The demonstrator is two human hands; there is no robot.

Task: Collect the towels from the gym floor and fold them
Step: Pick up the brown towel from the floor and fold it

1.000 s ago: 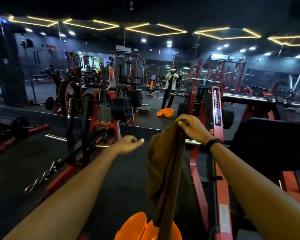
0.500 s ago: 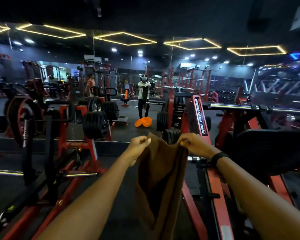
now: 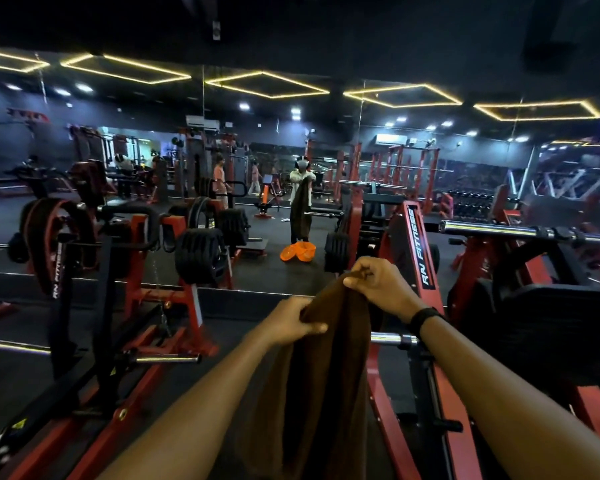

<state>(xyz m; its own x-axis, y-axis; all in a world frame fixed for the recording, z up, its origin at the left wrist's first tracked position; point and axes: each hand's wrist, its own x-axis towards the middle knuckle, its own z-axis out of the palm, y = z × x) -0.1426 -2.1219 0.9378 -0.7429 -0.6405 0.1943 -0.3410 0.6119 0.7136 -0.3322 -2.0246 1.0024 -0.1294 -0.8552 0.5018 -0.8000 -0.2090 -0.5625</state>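
A long brown towel hangs straight down in front of me, off the floor at chest height. My right hand pinches its top edge, the highest point of the cloth. A little lower and to the left, my left hand grips the towel's side with the thumb over the fabric. The towel's lower end runs out of the bottom of the frame.
Red and black weight machines stand close on both sides: a plate-loaded one at left, a frame marked RN FITNESS at right with a chrome bar. A wall mirror ahead reflects me and orange baskets. Other people stand far back.
My left hand, free a second ago, took hold of the towel and now grips it lower down. The two hands drew closer together. My view turned left and upward.
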